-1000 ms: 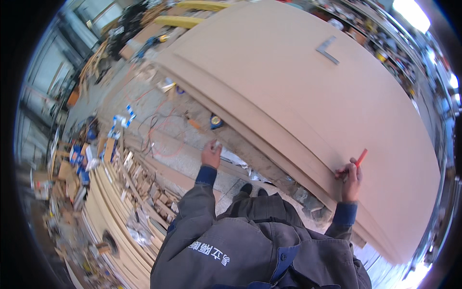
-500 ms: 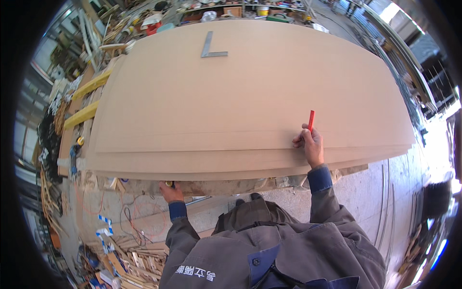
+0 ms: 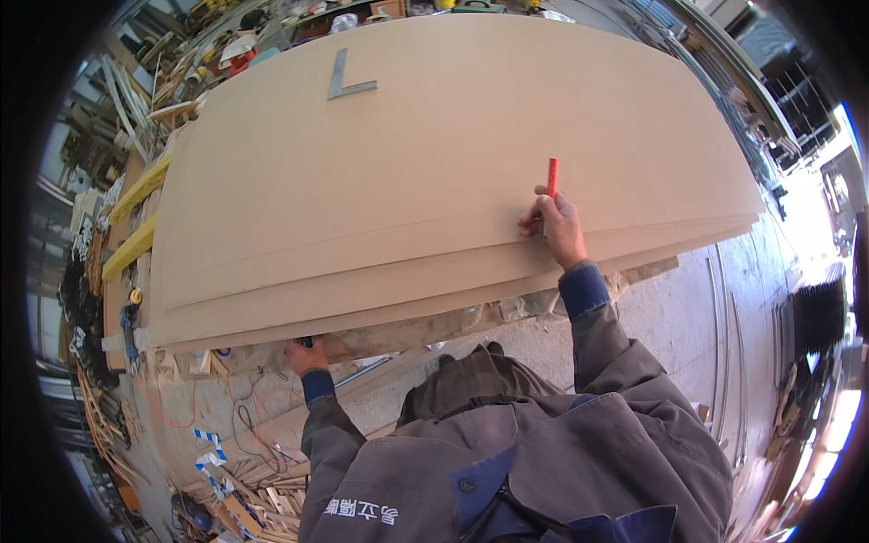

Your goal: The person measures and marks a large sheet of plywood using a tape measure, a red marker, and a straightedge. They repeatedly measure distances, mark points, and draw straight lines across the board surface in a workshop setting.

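Note:
My right hand (image 3: 565, 232) is closed on a flat red pencil (image 3: 552, 176) that points up and away from me. It rests at the near side of a large tan sheet board (image 3: 425, 145), close to the top sheet's edge. My left hand (image 3: 308, 359) is below the stack's near edge, curled round a small dark thing (image 3: 306, 341), mostly hidden by the fingers; its kind is unclear. Toward the far left of the board lies an L-shaped metal square (image 3: 338, 88), out of reach of both hands.
The sheets lie stacked with staggered near edges. Yellow beams (image 3: 132, 250) stick out at the left, near a blue-and-yellow tool (image 3: 129, 317). Cords and wood offcuts (image 3: 272, 502) litter the floor at lower left. Long metal profiles (image 3: 724, 335) lie on the right floor.
The view has turned, so the board now looks slanted and shifted left and up. Both hands keep nearly the same places along the board, holding the same things.

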Available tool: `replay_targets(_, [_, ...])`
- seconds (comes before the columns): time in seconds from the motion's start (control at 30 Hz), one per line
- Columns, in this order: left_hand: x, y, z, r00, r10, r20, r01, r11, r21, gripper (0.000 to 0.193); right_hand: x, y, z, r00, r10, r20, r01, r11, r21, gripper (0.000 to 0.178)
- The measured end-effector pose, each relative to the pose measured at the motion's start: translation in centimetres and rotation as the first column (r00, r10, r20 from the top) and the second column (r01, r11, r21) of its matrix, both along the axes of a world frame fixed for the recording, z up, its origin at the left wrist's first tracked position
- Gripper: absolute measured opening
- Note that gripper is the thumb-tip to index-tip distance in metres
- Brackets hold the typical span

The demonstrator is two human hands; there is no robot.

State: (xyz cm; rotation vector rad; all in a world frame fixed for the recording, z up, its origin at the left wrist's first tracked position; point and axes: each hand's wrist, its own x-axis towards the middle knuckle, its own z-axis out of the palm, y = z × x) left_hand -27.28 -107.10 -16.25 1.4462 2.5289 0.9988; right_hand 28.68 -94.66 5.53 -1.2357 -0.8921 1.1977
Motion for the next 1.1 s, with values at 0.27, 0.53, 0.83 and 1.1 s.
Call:
replay_targets(0.27, [7.5, -10.1, 4.5, -0.116, -0.090, 0.989, -0.077, 0.994, 0.082, 0.037, -0.4, 0.6, -0.1, 0.990, 0.141, 0.007, -0.142, 0.990, 0.013, 0.041])
replay_targets(0.53, [24.3, -10.9, 18.7, 0.037, -0.112, 0.993, 0.421, 0.903, 0.086, 0.032, -3.1, -8.4, -1.8, 0.827, 0.562, 0.007, -0.560, 0.826, -0.057, 0.019])
replay_targets(0.83, [33.0, -11.9, 20.4, 0.130, -0.273, 0.953, 0.558, 0.815, 0.157, 0.045, -2.3, -15.7, -1.7, 0.391, 0.912, -0.122, -0.894, 0.345, -0.287, 0.029])
replay_targets(1.1, [36.5, -10.9, 19.3, 0.332, -0.484, 0.809, 0.724, 0.681, 0.111, 0.057, 2.5, -18.0, -3.5, 0.615, 0.768, -0.176, -0.763, 0.524, -0.378, 0.034])
